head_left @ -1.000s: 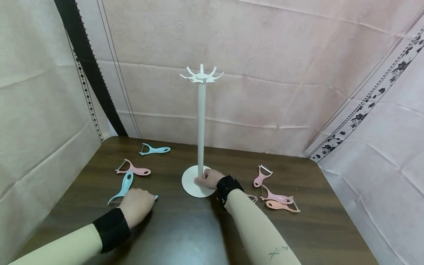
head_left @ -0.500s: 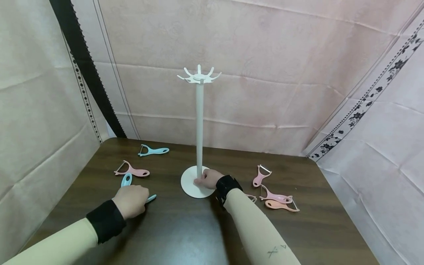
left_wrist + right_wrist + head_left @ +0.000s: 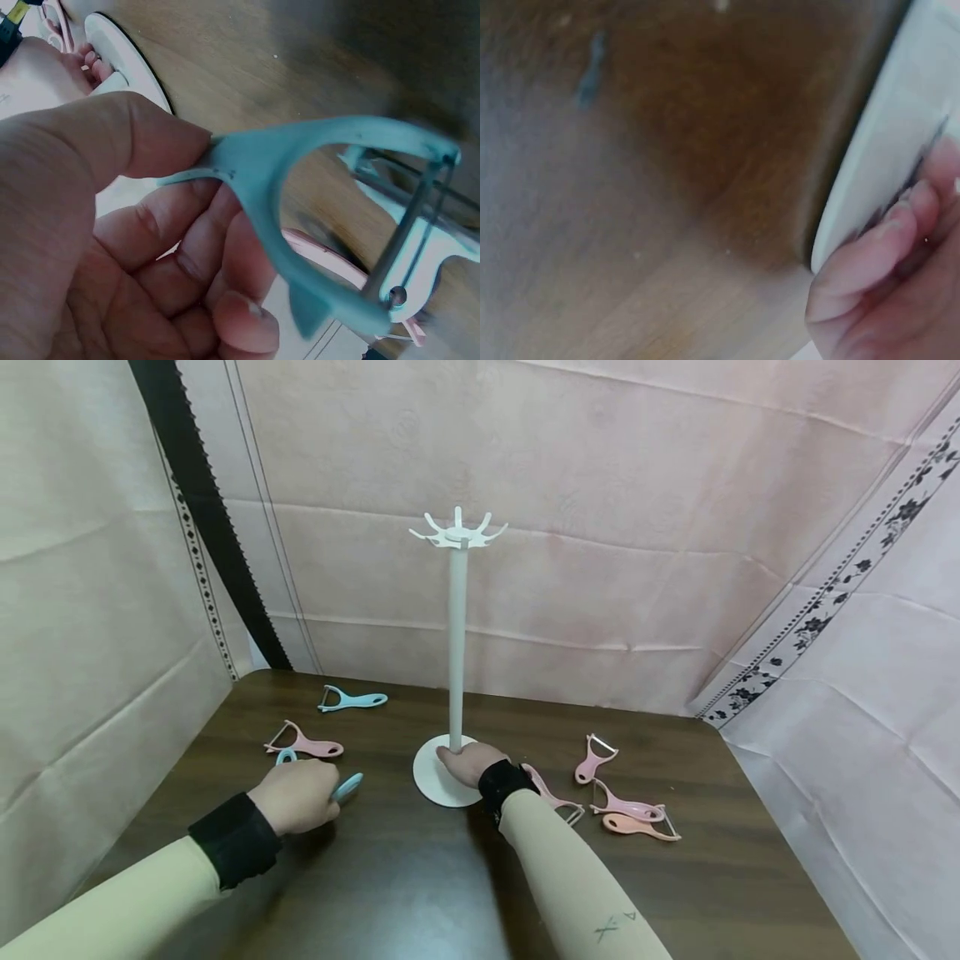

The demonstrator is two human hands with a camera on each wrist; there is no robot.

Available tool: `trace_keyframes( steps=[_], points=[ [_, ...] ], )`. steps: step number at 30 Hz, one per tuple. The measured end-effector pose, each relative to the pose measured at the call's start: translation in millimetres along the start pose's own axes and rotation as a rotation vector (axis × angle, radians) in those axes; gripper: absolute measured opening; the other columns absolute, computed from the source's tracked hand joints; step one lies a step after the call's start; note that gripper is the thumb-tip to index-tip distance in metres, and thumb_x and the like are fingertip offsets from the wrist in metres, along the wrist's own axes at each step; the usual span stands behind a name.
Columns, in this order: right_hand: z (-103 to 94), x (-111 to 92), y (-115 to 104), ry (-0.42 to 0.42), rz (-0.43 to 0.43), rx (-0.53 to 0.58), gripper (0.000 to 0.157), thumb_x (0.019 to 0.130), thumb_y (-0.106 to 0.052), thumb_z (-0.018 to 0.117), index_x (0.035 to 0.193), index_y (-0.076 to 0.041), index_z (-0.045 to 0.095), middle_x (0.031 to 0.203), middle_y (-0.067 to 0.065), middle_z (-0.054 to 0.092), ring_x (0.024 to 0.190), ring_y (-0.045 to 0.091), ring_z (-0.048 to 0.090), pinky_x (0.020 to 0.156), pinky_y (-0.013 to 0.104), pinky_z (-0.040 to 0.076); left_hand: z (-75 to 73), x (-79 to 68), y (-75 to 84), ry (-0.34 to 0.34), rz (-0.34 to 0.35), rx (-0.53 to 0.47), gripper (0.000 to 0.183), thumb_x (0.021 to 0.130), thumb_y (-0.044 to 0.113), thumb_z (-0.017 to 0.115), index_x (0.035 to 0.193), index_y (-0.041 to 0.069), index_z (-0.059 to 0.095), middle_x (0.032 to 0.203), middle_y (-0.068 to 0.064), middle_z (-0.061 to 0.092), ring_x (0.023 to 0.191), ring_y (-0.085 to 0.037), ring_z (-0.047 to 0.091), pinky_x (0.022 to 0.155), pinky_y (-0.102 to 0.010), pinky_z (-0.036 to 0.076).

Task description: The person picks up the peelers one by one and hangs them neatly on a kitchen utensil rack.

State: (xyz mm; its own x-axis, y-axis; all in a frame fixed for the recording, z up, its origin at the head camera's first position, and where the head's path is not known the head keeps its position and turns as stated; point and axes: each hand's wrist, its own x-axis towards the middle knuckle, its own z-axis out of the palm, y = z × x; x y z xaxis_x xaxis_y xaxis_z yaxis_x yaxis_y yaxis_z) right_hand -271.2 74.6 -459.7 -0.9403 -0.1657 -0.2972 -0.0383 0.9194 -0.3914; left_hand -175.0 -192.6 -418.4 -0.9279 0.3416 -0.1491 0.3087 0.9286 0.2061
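My left hand (image 3: 298,796) pinches a light blue peeler (image 3: 259,161) between thumb and fingers. Its handle end sticks out to the right in the head view, while the left wrist view shows its forked head and metal blade. Beneath lies a second blue peeler (image 3: 286,756), mostly hidden by that hand. A white hook stand (image 3: 457,635) rises mid-table, with several upturned hooks bare at its top. My right hand (image 3: 474,763) grips the foot of its pole, fingers low over the round base (image 3: 874,169).
At the left lie a pink peeler (image 3: 313,747) and another blue peeler (image 3: 360,701). To the right are pink peelers (image 3: 588,766) and an orange one (image 3: 626,825); one pink peeler (image 3: 547,789) lies beside my right wrist. Cloth curtains (image 3: 562,610) enclose the table.
My left hand has moved slightly left and up with the blue peeler, covering more of the other blue one. My right hand shifted a little left, uncovering more of the pink peeler beside the wrist.
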Motion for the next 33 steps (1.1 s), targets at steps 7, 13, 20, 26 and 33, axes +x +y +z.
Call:
trace_keyframes(
  steps=[7,13,20,26,33],
  points=[
    [14.4,14.2,1.9,0.094,0.001,-0.114,0.055,0.087,-0.053,0.038,0.099,-0.012,0.073,0.086,0.001,0.065,0.074,0.020,0.055,0.069,0.037,0.043,-1.9,-3.3,-0.8,0.013,0.004,-0.031,0.023,0.082,0.018,0.071,0.067,0.012,0.055,0.058,0.001,0.048,0.050,-0.015,0.046,0.047,-0.032,0.038],
    [11.3,9.4,1.0,0.109,0.022,-0.073,0.052,0.089,-0.052,0.039,0.090,-0.011,0.072,0.076,0.002,0.061,0.071,0.021,0.056,0.068,0.037,0.042,-1.5,-2.2,-3.6,0.026,0.009,-0.016,0.024,0.083,0.018,0.071,0.066,0.012,0.055,0.057,0.002,0.047,0.050,-0.014,0.045,0.047,-0.032,0.037],
    [8.4,1.6,1.7,0.087,0.028,-0.042,0.055,0.092,-0.053,0.039,0.099,-0.010,0.073,0.084,0.003,0.064,0.075,0.020,0.057,0.071,0.038,0.044,-4.4,-1.7,-5.7,0.032,0.014,-0.033,0.024,0.082,0.017,0.070,0.063,0.013,0.056,0.055,0.003,0.046,0.049,-0.014,0.044,0.048,-0.031,0.037],
    [5.6,0.1,5.5,0.089,-0.004,-0.003,0.054,0.091,-0.052,0.042,0.101,-0.009,0.072,0.085,0.002,0.065,0.076,0.019,0.057,0.071,0.038,0.044,-10.0,2.5,-8.2,0.112,0.079,-0.043,0.023,0.078,0.012,0.070,0.060,0.017,0.056,0.053,0.008,0.043,0.047,-0.010,0.041,0.046,-0.028,0.034],
    [2.2,-0.4,11.7,0.014,-0.050,0.082,0.056,0.090,-0.053,0.046,0.114,-0.008,0.068,0.092,-0.001,0.066,0.080,0.016,0.057,0.075,0.032,0.045,-21.0,8.5,-8.2,0.078,0.045,-0.149,0.017,0.081,0.009,0.068,0.067,0.016,0.060,0.062,0.004,0.049,0.049,-0.012,0.046,0.046,-0.031,0.038]
  ],
)
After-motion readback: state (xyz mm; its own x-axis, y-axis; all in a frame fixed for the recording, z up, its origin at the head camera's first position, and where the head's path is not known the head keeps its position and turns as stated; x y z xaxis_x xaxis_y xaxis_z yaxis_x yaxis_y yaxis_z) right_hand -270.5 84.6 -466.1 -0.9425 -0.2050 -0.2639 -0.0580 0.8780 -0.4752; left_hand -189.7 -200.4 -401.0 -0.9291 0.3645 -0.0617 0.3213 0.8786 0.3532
